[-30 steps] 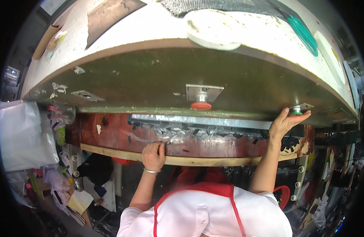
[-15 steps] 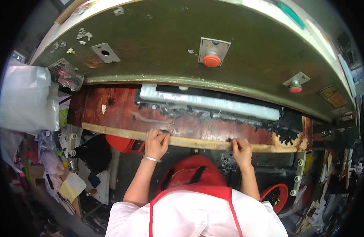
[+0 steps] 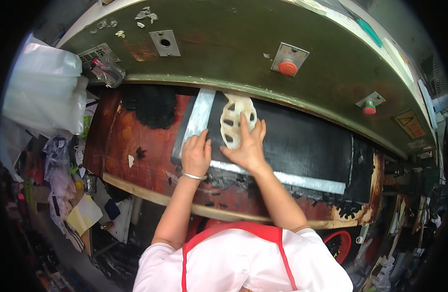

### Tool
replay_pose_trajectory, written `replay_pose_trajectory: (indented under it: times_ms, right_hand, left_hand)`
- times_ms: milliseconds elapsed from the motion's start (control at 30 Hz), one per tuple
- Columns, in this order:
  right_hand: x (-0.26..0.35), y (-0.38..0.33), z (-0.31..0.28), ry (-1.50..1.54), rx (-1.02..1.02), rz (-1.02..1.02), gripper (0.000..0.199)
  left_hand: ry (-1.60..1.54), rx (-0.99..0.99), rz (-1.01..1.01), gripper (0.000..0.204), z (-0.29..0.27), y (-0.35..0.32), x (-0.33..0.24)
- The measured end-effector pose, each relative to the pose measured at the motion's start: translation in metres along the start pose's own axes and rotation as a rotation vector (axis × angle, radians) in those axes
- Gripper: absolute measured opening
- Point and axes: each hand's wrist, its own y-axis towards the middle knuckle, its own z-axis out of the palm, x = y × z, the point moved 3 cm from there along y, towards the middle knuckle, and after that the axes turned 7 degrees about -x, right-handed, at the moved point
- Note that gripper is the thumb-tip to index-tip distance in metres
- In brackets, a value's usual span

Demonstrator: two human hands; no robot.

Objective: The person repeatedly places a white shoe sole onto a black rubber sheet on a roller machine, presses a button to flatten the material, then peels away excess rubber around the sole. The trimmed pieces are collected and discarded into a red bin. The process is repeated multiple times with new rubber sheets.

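A cream plate with several cut-out holes [image 3: 230,130], rounded in outline, lies on a black sheet [image 3: 302,141] and reaches back toward the green machine. My right hand [image 3: 248,150] is over its near end, index finger on the plate and thumb spread to its left side. My left hand [image 3: 197,156], with a bracelet at the wrist, rests by the left metal strip [image 3: 200,111], fingers extended and close together. Another metal strip [image 3: 302,183] runs along the sheet's near side. Both sit on a reddish-brown board [image 3: 112,146] with a pale wooden front edge.
A dark pile [image 3: 156,107] lies at the board's back left, and black scraps [image 3: 233,179] litter its near side. The machine's green front [image 3: 224,44] carries a red button [image 3: 287,67] and a green-faced button [image 3: 369,108]. Clear plastic bags [image 3: 49,82] hang at left.
The board now extends farther out from under the machine toward me, exposing the cream plate and dark pile. Both hands have left its front edge and reached over it.
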Motion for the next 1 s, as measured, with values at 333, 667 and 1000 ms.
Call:
replay_pose_trajectory:
  times_ms: [333,667,1000]
  right_hand:
    - [0.017,-0.070,-0.038,1.015,-0.044,0.467,0.098]
    - [-0.010,-0.106,-0.106,0.562,-0.110,0.481,0.088]
    - [-0.047,-0.062,-0.049,-0.046,-0.135,0.123,0.105]
  left_hand:
    - [0.204,0.181,0.119,0.042,-0.025,-0.081,-0.005]
    - [0.240,0.202,0.157,0.041,-0.034,-0.090,-0.006]
    - [0.243,0.149,0.069,0.038,0.008,-0.035,0.006]
